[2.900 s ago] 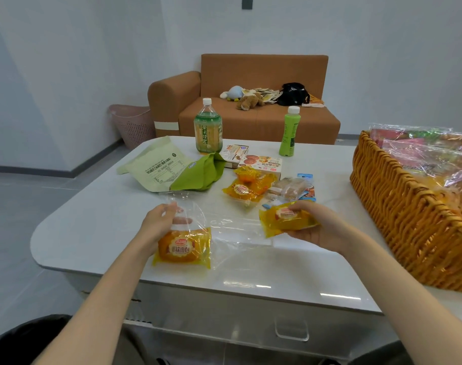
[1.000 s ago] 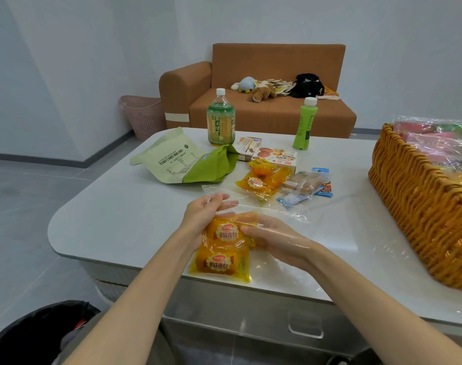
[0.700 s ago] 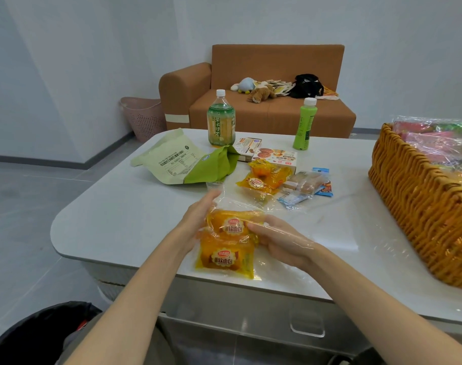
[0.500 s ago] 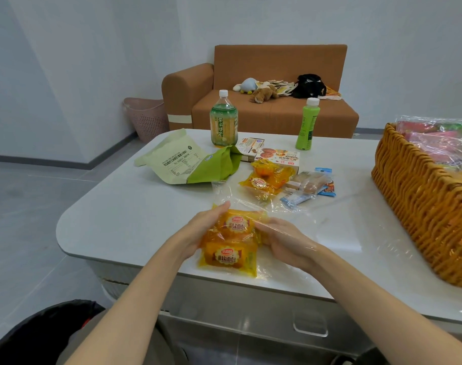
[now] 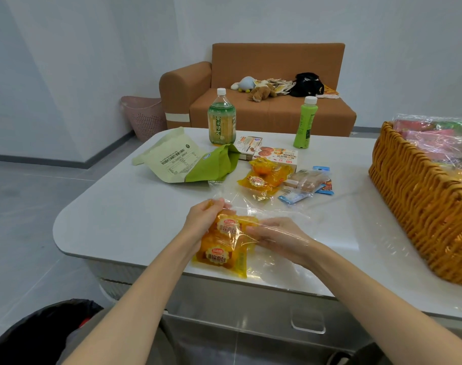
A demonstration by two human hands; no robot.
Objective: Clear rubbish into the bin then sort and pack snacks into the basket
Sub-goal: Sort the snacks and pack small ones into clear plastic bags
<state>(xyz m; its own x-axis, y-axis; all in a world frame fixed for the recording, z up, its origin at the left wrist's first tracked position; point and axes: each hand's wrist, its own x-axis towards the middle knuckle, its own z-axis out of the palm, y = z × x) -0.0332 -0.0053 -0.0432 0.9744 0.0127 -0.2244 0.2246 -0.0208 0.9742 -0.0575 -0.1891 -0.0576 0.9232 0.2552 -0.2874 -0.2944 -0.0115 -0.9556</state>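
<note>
One white table (image 5: 124,219), sofa (image 5: 277,61) behind: left hand (image 5: 202,221) pinches clear bag (image 5: 240,200), right hand (image 5: 277,234) presses bread packs (image 5: 220,255)

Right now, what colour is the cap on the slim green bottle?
White cap on the slim bottle; it shows best in the head view.

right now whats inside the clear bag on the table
Two yellow bread packets, one overlapping the other, and the right hand, seen through the film. The left hand pinches the edge of the clear bag. Anything beneath them is hidden.
</note>
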